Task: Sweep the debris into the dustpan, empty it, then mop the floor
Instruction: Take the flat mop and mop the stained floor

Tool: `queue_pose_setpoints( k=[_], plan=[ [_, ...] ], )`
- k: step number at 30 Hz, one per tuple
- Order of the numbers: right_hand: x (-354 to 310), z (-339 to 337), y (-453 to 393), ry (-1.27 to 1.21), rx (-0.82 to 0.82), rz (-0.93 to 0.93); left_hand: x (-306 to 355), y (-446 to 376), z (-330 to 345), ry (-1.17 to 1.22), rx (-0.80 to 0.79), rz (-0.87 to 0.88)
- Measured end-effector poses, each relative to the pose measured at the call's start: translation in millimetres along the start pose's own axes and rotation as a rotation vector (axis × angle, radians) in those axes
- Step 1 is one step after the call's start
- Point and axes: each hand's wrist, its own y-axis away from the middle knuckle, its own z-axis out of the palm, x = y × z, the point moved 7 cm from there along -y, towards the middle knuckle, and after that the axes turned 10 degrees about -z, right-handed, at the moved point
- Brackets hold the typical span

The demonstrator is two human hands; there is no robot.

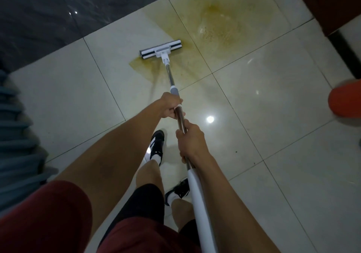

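A flat mop with a white and grey head (160, 49) rests on the pale tiled floor (273, 100) at the near left edge of a wide yellow-brown wet stain (216, 24). A smaller puddle of the same colour (142, 67) lies just behind the head. The metal pole (169, 74) runs back toward me and ends in a white sleeve. My left hand (171, 106) grips the pole farther up, below a grey collar. My right hand (190, 141) grips it closer to my body. A few dark specks (236, 152) lie on the tiles to the right.
Dark glossy flooring or wall (58, 14) borders the tiles at the upper left. A dark wooden piece of furniture (328, 2) stands at the upper right. An orange rounded object (345, 100) sits at the right edge. Grey-blue ribbed fabric (17, 135) lies at left. My feet wear black shoes (157, 143).
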Motion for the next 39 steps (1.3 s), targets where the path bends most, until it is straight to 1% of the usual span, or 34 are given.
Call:
queue_pose_setpoints(
  k=[4,8,11,14,19,23,26,28,30,33,39],
  plan=[
    [-15,0,-29,0.002,0.014,0.0,28,-14,-15,-0.004,-0.002,-0.014],
    [-46,0,-79,-0.025,0.014,0.019,77,-36,-43,0.027,-0.005,-0.016],
    [-87,-7,-131,-0.048,0.021,0.036,135,-56,-73,0.027,-0.005,0.011],
    [-139,-16,-194,-0.05,0.017,0.008,205,-78,-105,0.019,-0.026,0.022],
    [-216,-26,-293,-0.066,0.015,-0.02,315,-109,-162,0.038,0.017,0.052],
    [-258,-43,-351,-0.102,0.023,-0.007,381,-124,-184,0.021,0.059,0.073],
    [-278,-50,-379,-0.14,0.023,0.016,416,-134,-196,0.033,0.058,0.076],
    [-282,-53,-387,-0.17,0.024,0.037,427,-138,-197,0.008,0.036,0.074],
    [-279,-54,-382,-0.15,0.016,0.033,424,-137,-191,-0.02,0.024,0.062],
    [-267,-51,-362,-0.075,0.005,0.008,404,-133,-180,-0.057,0.01,0.03],
    [-222,-47,-304,-0.056,0.013,0.003,346,-115,-143,-0.117,-0.012,0.032]
  ],
)
